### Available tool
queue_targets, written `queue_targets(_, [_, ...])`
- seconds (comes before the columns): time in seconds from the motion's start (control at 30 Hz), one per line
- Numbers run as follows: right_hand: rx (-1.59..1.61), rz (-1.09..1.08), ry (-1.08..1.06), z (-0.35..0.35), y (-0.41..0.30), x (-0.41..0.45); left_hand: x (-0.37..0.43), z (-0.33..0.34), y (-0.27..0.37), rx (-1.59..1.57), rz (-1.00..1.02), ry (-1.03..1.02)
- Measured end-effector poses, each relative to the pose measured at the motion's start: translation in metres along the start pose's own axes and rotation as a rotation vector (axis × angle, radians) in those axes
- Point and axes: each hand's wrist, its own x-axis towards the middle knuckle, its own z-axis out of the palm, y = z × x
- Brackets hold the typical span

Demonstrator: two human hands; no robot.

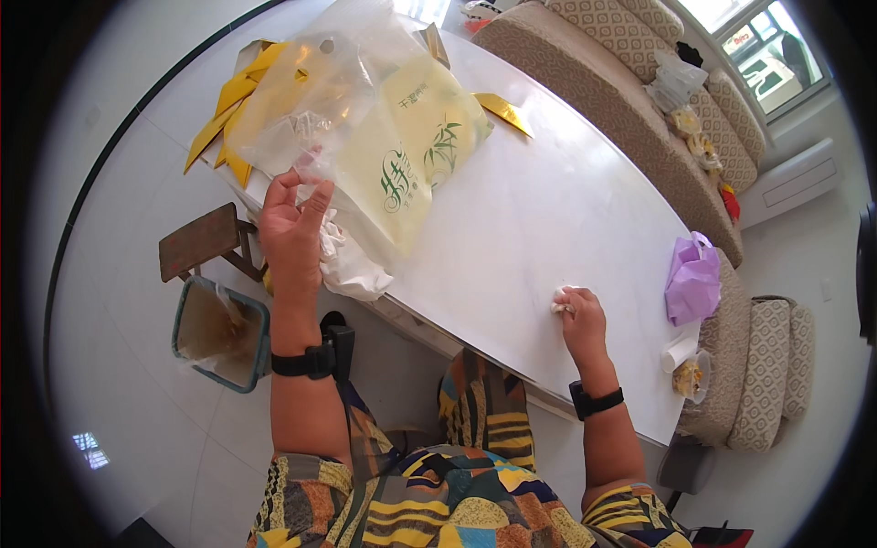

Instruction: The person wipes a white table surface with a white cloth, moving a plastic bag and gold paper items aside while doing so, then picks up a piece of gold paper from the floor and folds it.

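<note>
At the table's left end, my left hand (291, 219) pinches the edge of a clear plastic bag (274, 127) between thumb and fingers. Beneath and beside that bag lies a pale yellow tissue packet (411, 151) with green writing and a bamboo print. A crumpled white bag or cloth (353, 267) hangs at the table edge just right of my left wrist. My right hand (584, 318) presses a wad of white tissue (564, 300) against the white tabletop (500, 240). Its fingers are closed around the wad.
Folded gold paper pieces (240, 103) lie under the bag, and another gold piece (503, 113) beyond the packet. A purple bag (692, 281), a white cup (678, 353) and a food tub (690, 378) line the right edge. A waste bin (219, 335) and wooden stool (202, 240) stand left.
</note>
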Motion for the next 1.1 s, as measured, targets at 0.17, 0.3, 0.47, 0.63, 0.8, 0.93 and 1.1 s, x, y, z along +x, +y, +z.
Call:
queue_targets(0.17, [0.011, -0.008, 0.022, 0.001, -0.002, -0.002, -0.019, 0.014, 0.033, 0.098, -0.075, -0.187])
queue_targets(0.3, [0.012, -0.016, 0.046, 0.002, -0.001, -0.004, -0.040, 0.032, 0.049, 0.297, -0.065, -0.413])
queue_targets(0.47, [0.090, -0.006, 0.084, -0.001, 0.017, -0.009, -0.074, 0.069, 0.042, 0.434, 0.138, -0.640])
queue_targets(0.63, [0.575, 0.446, 0.114, -0.022, 0.043, -0.032, -0.108, 0.090, 0.030, 0.583, 0.189, -0.904])
queue_targets(0.8, [0.834, 0.556, 0.375, -0.077, 0.082, -0.065, -0.138, 0.095, -0.012, 0.635, 0.180, -1.123])
queue_targets(0.93, [0.965, 0.566, 0.622, -0.109, 0.098, -0.073, -0.159, 0.093, -0.047, 0.726, 0.112, -1.305])
queue_targets(1.1, [0.864, 0.547, 0.725, -0.122, 0.057, -0.052, -0.171, 0.095, -0.058, 0.326, -0.206, -1.517])
